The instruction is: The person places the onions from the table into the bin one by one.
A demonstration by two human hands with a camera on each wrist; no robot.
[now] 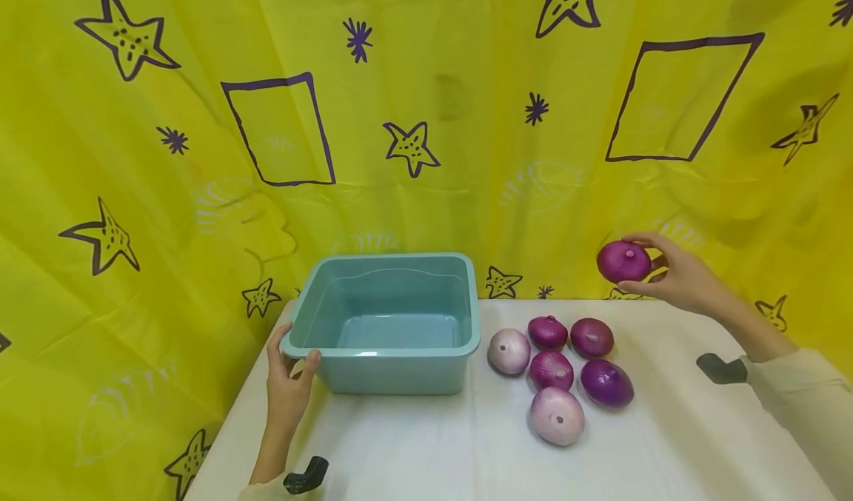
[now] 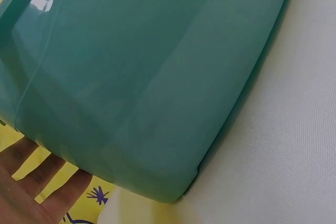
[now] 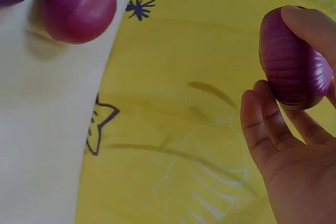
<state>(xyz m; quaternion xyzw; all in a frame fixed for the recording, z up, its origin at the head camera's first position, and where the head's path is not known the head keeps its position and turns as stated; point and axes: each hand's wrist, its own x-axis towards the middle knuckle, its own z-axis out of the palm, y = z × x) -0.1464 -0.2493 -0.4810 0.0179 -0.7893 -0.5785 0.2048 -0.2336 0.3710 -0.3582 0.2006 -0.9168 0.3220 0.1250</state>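
Toward seven o'clock in the head view, your teal basin [image 1: 392, 374] looks like smooth moulded plastic with glossy highlights. The red onion [image 1: 623, 262] in your right grip [image 1: 683, 279], at three o'clock, has shiny, finely ribbed skin. At five, your two pale onions [image 1: 557, 416] look smooth with a softer sheen. Below them the counter [image 1: 400, 449] shows matt, fine-woven white cloth [image 2: 278, 145]. Your cream sleeve [image 1: 803, 412], at four, is matt fabric. At twelve, the yellow backdrop [image 1: 426, 57] is a creased, faintly shiny sheet; cloth or plastic, you can't tell.

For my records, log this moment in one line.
left hand: grips tub corner; right hand: holds onion aloft; table: six onions beside tub
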